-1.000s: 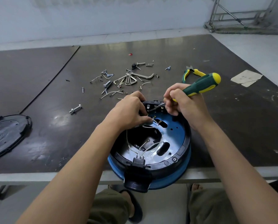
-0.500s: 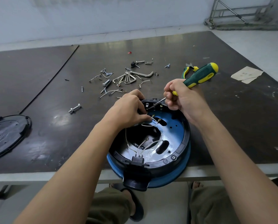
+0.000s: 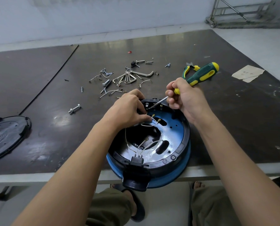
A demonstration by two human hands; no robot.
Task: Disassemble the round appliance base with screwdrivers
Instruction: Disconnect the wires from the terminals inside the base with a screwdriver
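The round appliance base (image 3: 173, 141), blue with a black rim, lies upside down and overhangs the table's front edge. Its open inside shows white wires (image 3: 146, 145) running to a black plug socket at the near rim. My left hand (image 3: 127, 110) reaches into the far side of the base and pinches a wire end with a brass terminal. My right hand (image 3: 184, 95) grips a green and yellow screwdriver (image 3: 199, 75). The screwdriver's tip touches the black part at the base's far rim, just beside my left fingers.
A heap of screws, hex keys and wire bits (image 3: 126, 77) lies behind the base. Green and yellow pliers (image 3: 189, 68) rest at the back right. A bolt (image 3: 74, 109) lies to the left, a black round cover (image 3: 4, 136) at the left edge, paper scraps (image 3: 248, 73) far right.
Both hands stay at the base's far rim with only slight shifts. The screwdriver handle has tilted a little, and its tip is still at the black part.
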